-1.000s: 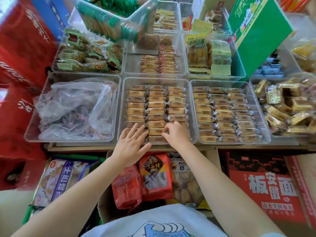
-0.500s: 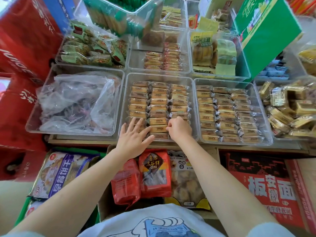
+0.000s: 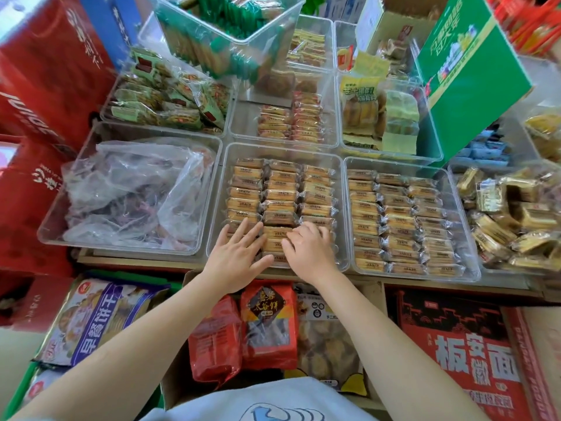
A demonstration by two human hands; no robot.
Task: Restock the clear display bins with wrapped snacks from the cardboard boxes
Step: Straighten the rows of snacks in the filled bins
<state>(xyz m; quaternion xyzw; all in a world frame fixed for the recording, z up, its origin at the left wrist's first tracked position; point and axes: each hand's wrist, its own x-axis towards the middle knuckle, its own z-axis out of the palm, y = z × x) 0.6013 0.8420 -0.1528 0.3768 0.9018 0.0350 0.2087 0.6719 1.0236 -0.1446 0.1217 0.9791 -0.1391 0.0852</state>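
A clear display bin [image 3: 219,189] in the middle of the front row holds three neat columns of golden wrapped snacks [image 3: 280,194]. My left hand [image 3: 236,256] lies flat with spread fingers on the near left packets. My right hand [image 3: 309,249] rests on the near right packets with its fingers bent down onto them; what its fingertips do is hidden. Below the shelf edge, a cardboard box [image 3: 368,296] holds red snack bags [image 3: 268,323] and a bag of brown biscuits [image 3: 328,338].
A bin with a crumpled clear plastic bag [image 3: 133,192] stands on the left. A second bin of golden packets [image 3: 400,223] sits on the right. Behind are bins of green packets [image 3: 164,98], a tilted clear tub [image 3: 230,34] and a green carton [image 3: 467,77]. Red cartons [image 3: 45,86] flank the left.
Both hands stay on the near rows of the middle bin, shifting only slightly over the packets. The camera has tilted down a little, so the bins sit lower in view.
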